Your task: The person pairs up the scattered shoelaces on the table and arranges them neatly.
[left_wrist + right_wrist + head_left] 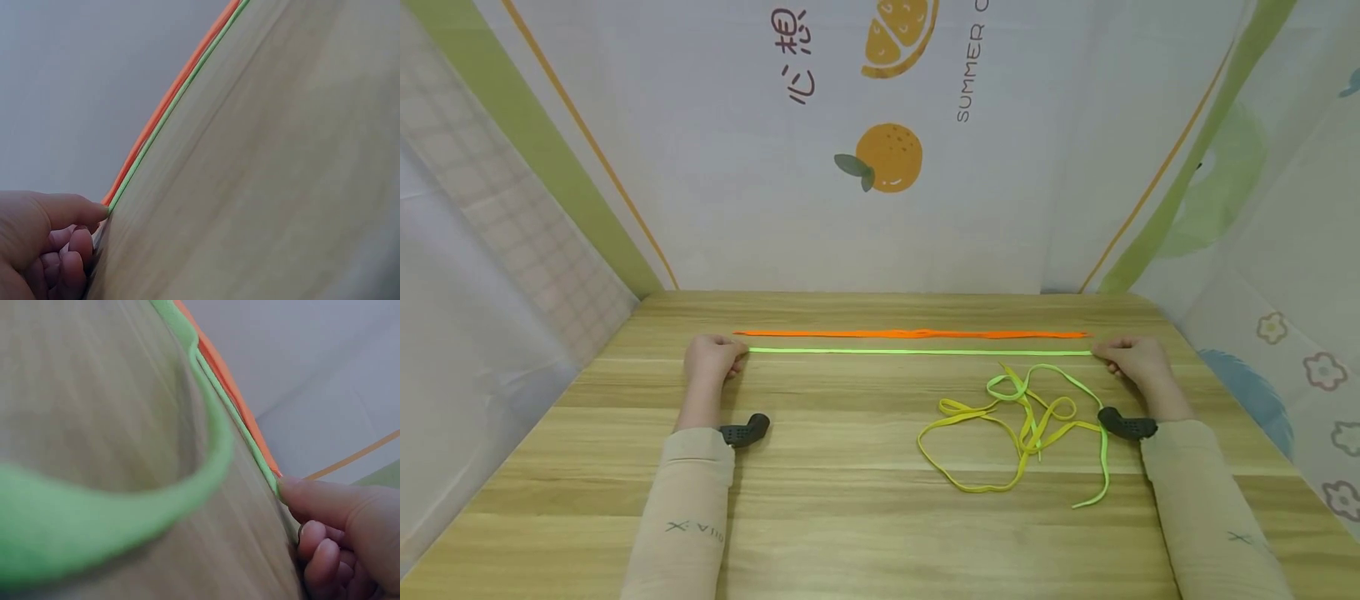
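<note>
A light green shoelace (pixel 917 352) runs straight across the far part of the table, stretched between both hands. My left hand (pixel 711 360) pinches its left end between thumb and curled fingers, and my right hand (pixel 1137 365) pinches the right end. Just beyond it and parallel lies an orange shoelace (pixel 865 333), laid out straight. In the left wrist view the green lace (pixel 165 115) runs close beside the orange one (pixel 156 128) up to the fingertips. The right wrist view has the same pair meeting near my right thumb, with another green lace (pixel 215 450) looping close to the camera.
A loose tangle of a yellow shoelace (pixel 973 488) and a second green shoelace (pixel 1105 467) lies on the wooden table (pixel 850 533), right of centre, near the right wrist camera (pixel 1127 423). A printed curtain (pixel 737 208) hangs behind the table's far edge.
</note>
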The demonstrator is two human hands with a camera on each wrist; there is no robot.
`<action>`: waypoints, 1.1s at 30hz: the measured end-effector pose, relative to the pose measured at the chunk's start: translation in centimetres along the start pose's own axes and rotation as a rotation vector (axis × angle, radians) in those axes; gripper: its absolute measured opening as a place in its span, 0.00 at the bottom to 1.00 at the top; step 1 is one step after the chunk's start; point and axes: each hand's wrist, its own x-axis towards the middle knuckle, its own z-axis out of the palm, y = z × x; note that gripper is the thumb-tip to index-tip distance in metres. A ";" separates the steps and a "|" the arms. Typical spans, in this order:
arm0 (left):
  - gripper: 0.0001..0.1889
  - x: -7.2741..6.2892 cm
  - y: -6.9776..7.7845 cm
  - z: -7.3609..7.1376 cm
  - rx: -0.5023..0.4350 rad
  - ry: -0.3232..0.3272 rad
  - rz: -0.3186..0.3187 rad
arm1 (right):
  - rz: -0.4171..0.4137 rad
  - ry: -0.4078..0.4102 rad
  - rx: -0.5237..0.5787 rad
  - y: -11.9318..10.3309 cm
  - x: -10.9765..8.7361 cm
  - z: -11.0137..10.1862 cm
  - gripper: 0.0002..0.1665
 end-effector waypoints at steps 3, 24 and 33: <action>0.15 -0.1 0.0 0.0 0.000 0.000 0.010 | -0.014 0.004 -0.015 0.0 0.1 0.0 0.24; 0.17 0.0 0.3 -0.1 -0.049 0.003 -0.032 | -0.050 -0.003 -0.010 -0.1 0.0 -0.1 0.23; 0.17 0.1 0.7 -0.1 -0.073 0.019 -0.049 | -0.026 -0.043 0.064 -0.2 -0.3 -0.1 0.22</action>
